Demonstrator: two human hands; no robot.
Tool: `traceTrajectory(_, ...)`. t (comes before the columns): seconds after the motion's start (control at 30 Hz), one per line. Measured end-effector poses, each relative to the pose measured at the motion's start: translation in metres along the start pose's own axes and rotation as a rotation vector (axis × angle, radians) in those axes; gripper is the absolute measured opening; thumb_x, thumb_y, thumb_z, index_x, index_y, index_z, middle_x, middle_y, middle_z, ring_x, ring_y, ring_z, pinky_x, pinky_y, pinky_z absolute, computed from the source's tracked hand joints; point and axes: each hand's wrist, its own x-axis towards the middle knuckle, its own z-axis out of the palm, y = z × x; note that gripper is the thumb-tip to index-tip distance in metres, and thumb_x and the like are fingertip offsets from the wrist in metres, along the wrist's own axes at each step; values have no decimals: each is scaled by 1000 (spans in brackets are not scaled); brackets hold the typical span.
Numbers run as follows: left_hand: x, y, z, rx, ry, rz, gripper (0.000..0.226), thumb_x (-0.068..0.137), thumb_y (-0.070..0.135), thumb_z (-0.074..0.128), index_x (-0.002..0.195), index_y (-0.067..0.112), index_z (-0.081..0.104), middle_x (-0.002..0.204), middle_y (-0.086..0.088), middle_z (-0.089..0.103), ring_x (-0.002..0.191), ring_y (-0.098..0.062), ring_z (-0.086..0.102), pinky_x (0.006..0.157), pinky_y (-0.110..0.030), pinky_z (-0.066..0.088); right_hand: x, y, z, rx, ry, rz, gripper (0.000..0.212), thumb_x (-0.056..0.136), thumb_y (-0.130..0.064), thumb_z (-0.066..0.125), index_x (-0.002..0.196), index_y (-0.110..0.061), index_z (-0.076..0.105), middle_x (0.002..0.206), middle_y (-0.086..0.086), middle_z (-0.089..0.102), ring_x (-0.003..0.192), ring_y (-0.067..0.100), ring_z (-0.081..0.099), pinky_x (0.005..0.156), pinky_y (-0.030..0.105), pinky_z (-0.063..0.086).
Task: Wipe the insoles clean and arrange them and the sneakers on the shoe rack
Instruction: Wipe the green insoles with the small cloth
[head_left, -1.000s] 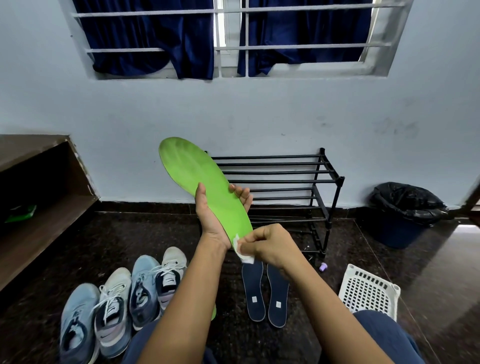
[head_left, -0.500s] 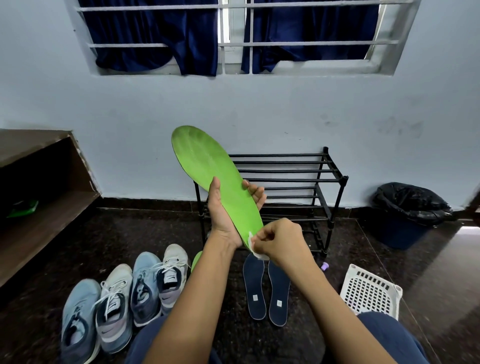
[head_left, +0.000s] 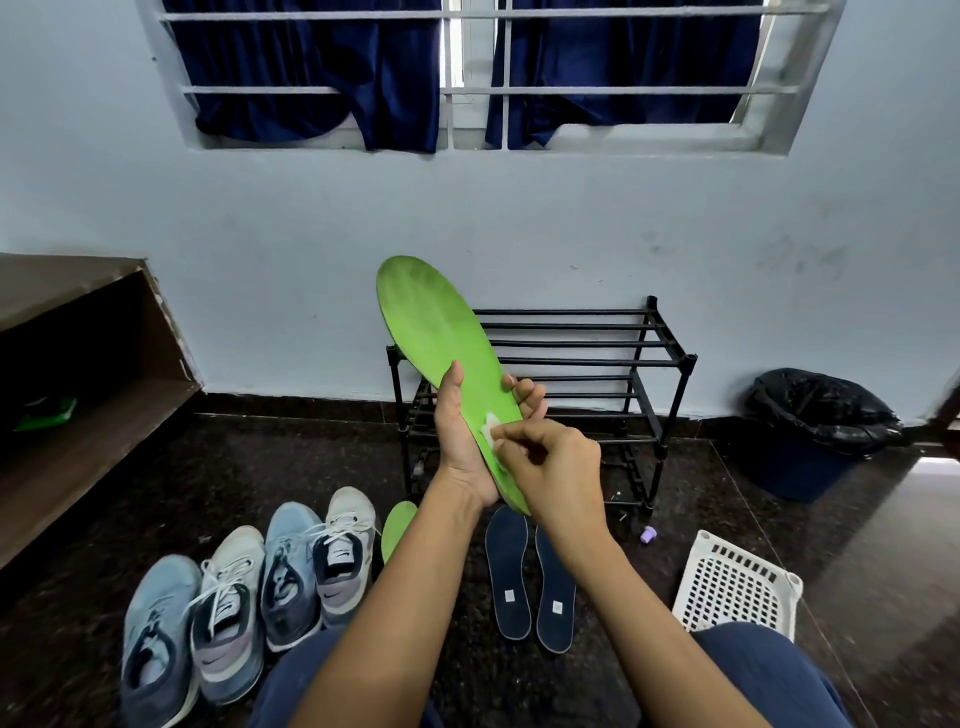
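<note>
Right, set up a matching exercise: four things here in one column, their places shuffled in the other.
1 raised green insole
2 navy insoles
3 sneakers
4 white basket

A floor, right side
B floor, left side
C in the left hand
D floor, before the shoe rack

Pairs: 1-C, 2-D, 3-B, 4-A

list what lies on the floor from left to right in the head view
four sneakers, green insole on the floor, pair of navy insoles, small purple cap, white basket, black-lined bin
</note>
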Motion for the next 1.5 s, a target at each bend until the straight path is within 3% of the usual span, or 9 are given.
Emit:
traceTrajectory(0.17, 3, 12, -7, -16, -70, 38, 60, 52, 57, 81, 82, 10, 60, 80, -6, 65, 78, -21, 68, 80, -32, 55, 1, -6, -13, 56, -281, 116, 12, 75, -3, 73, 82, -12, 76, 48, -20, 57, 47, -7, 51, 50, 4, 36)
traceTrajectory(0.3, 5, 13, -5, -46, -18, 86, 49, 73, 59, 56, 84, 12, 56, 79, -4, 63, 78, -19, 66, 85, -31, 51, 1, -4, -6, -84, -238, 112, 5, 76, -8, 71, 74, -12, 74, 64, -4, 65, 54, -2, 56, 53, 11, 43)
traceTrajectory(0.47, 2, 0, 3, 6, 41, 46, 44, 75, 55, 51, 81, 12, 57, 80, -5, 64, 76, -19, 66, 83, -31, 47, 9, 12, 0, -324, -71, 150, 12, 86, -21, 61, 83, -17, 73, 84, 11, 69, 80, 30, 64, 72, 35, 52)
traceTrajectory(0.63, -1, -13, 6, 8, 33, -18, 37, 78, 48, 52, 81, 11, 52, 79, -5, 58, 80, -19, 61, 78, -29, 53, 9, 4, -1, -118, 79, 41, 16, 81, -4, 64, 91, -9, 75, 91, 9, 72, 82, 20, 66, 79, 20, 48)
traceTrajectory(0.77, 0, -17, 2, 47, 72, -75, 37, 76, 49, 60, 79, 12, 54, 75, -2, 59, 76, -15, 64, 75, -27, 56, 8, -1, -6, -11, -46, 112, 15, 81, -4, 67, 91, -10, 75, 86, 3, 71, 71, 1, 60, 67, -3, 38)
traceTrajectory(0.97, 9, -3, -1, 23, -5, 25, 77, 32, 59, 90, 85, 11, 63, 79, -1, 63, 73, -13, 64, 73, -26, 54, 6, 1, -11, 87, -163, 227, 10, 76, -7, 74, 84, -14, 76, 67, -9, 65, 57, -8, 57, 58, 2, 42)
traceTrajectory(1.13, 6, -15, 3, -24, -3, 34, 80, 31, 59, 91, 87, 12, 59, 81, -3, 62, 74, -16, 63, 78, -30, 49, 12, 9, -4, -164, 0, 204, 11, 82, -11, 65, 87, -11, 74, 82, 6, 71, 79, 20, 66, 78, 29, 53)
traceTrajectory(1.33, 4, -7, 3, 12, -22, 78, 97, 31, 72, 84, 99, 6, 61, 87, -12, 65, 78, -24, 67, 82, -36, 56, 12, 6, 0, -273, 42, 122, 21, 88, -12, 56, 101, -12, 72, 97, 10, 70, 91, 28, 64, 82, 37, 50)
traceTrajectory(1.5, 6, 9, -5, -6, -27, 73, 86, 35, 61, 88, 98, 7, 62, 90, -9, 67, 86, -25, 69, 79, -45, 57, 7, 2, 2, -177, -77, 76, 17, 84, -8, 62, 96, -10, 74, 89, 6, 71, 77, 10, 64, 73, 13, 47)
